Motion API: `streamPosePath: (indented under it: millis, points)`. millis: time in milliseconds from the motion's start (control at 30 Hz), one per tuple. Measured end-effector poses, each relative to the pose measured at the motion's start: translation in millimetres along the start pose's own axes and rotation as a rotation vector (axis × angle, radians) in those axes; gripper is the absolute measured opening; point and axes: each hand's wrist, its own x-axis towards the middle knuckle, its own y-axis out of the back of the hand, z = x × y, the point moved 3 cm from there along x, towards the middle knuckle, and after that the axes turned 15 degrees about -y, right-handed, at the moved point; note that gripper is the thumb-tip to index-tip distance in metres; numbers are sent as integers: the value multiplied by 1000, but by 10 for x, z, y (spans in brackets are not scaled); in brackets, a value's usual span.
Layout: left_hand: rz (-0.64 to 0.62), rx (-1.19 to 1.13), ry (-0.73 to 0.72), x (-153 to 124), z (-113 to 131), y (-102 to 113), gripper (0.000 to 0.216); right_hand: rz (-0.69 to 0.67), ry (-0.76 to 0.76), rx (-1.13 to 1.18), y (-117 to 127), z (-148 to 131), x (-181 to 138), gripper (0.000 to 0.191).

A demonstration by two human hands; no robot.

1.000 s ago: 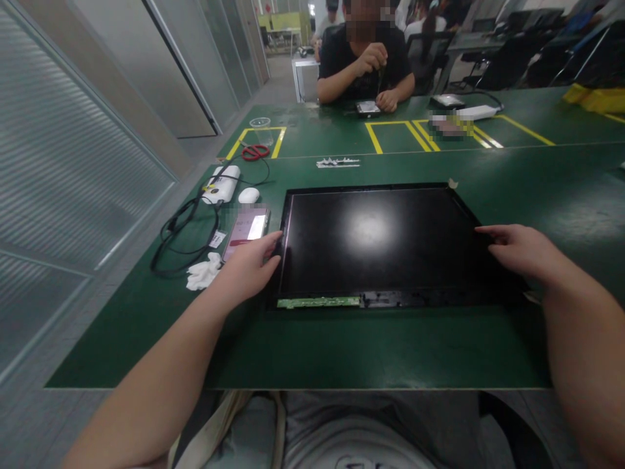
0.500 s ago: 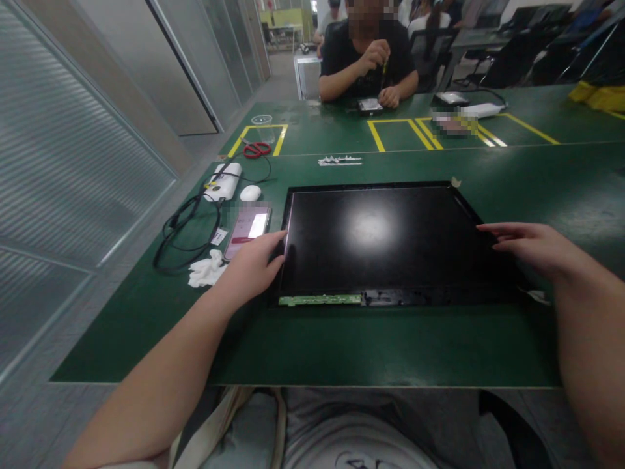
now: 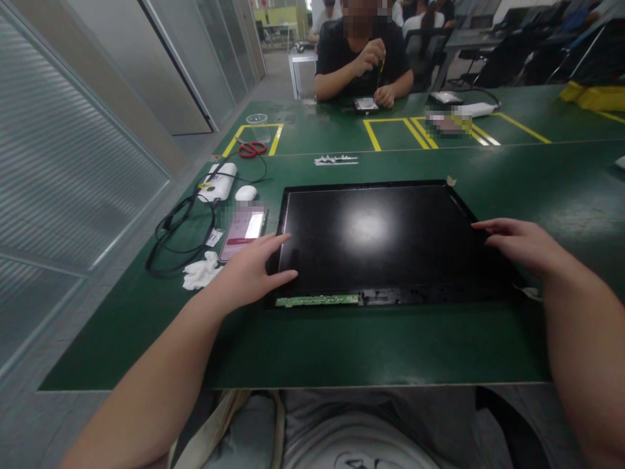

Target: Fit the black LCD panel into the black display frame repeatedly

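A black LCD screen panel (image 3: 390, 254) lies flat on the green table, a bright light reflected in its surface. Along its near edge, toward the left, runs a strip of green circuit board (image 3: 317, 300). My left hand (image 3: 254, 270) is at the panel's left edge, thumb and fingers apart, their tips over the frame. Across from it, my right hand (image 3: 520, 244) has its fingers stretched out at the right edge; whether they touch the frame I cannot tell. A small bit of tape (image 3: 451, 181) sticks up at the far right corner.
Left of the panel lie a phone (image 3: 243, 231), crumpled tissue (image 3: 201, 271), a white mouse-like object (image 3: 245, 193), a white box (image 3: 218, 182), black cable (image 3: 151, 251) and red-handled scissors (image 3: 252, 150). Beyond, small white pieces (image 3: 336, 159). A person (image 3: 364, 62) works opposite.
My left hand's thumb and fingers have spread wider and reach further over the frame. My right hand stays at the right edge. The whole view has shifted slightly.
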Motion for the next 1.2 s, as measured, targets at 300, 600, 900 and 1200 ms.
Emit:
streamPosePath:
  millis: [300, 600, 900, 1200]
  points:
    - [-111, -16, -295, -34, 88, 84, 58, -4, 25, -28, 19, -35, -57, 44]
    - [-171, -60, -361, -6, 100, 137, 45, 11, 36, -13, 4, -21, -60, 42]
    - [-184, 3, -326, -32, 74, 163, 52, 5, 79, -34, 22, 20, 13, 43]
    - [-66, 95, -302, 10, 77, 45, 58, 8, 53, -63, 15, 15, 16, 43]
